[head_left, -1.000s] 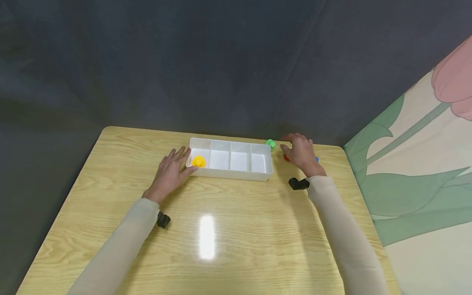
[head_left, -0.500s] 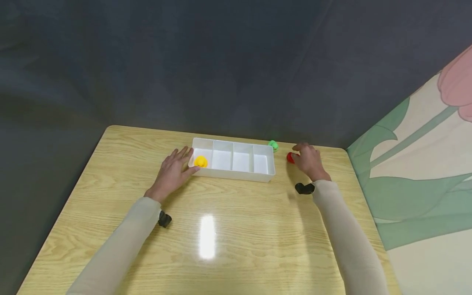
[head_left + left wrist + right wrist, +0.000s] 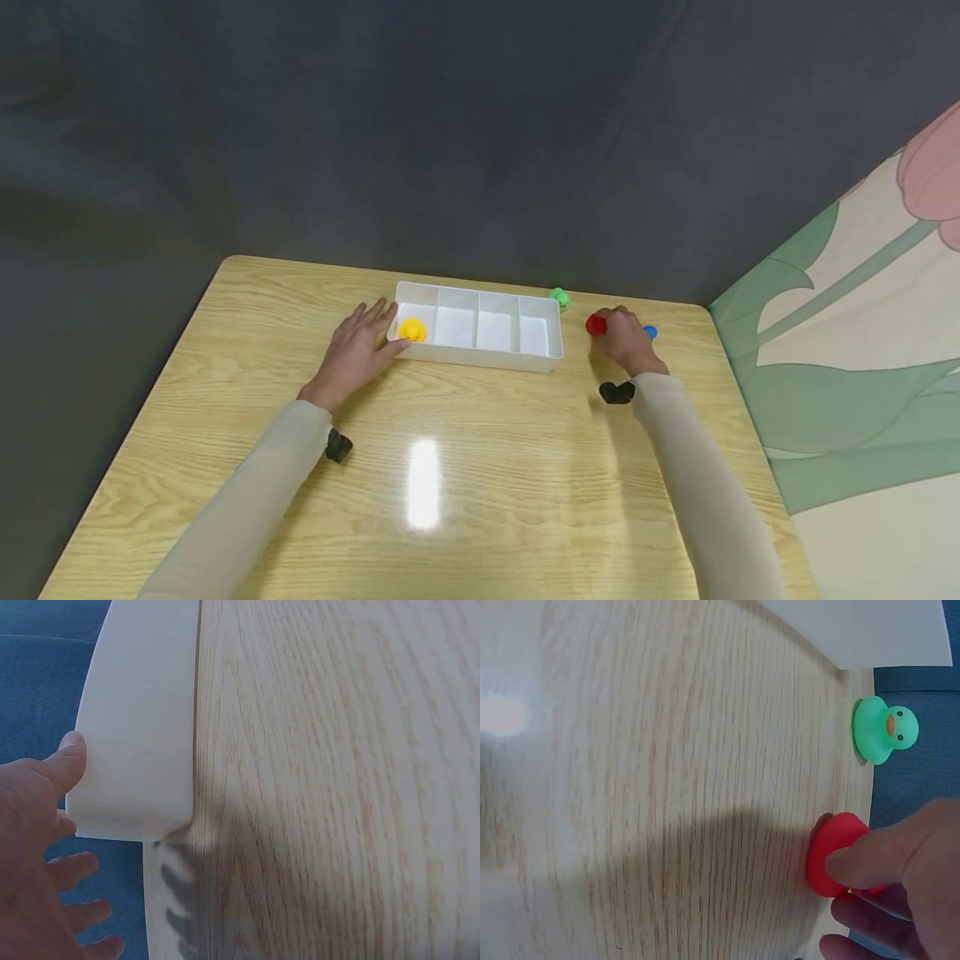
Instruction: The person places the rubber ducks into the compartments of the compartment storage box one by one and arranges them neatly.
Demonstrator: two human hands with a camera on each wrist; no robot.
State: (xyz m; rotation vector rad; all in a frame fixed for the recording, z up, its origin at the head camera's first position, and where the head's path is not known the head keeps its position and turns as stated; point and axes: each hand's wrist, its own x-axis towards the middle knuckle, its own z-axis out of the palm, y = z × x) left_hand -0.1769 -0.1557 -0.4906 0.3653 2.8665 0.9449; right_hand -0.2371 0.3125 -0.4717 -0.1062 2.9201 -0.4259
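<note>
Head view: pinches red toy (image 3: 596,324) in right hand (image 3: 628,342) near far edge of table (image 3: 517,458), beyond right end of white divided tray (image 3: 476,356); rests spread left hand (image 3: 354,350) at tray's left end.

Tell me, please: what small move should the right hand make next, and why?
I would probably lift the red toy gently off the table: the right hand appears to pinch it, and the left hand touches the white tray, where one of four compartments holds a yellow toy.
</note>
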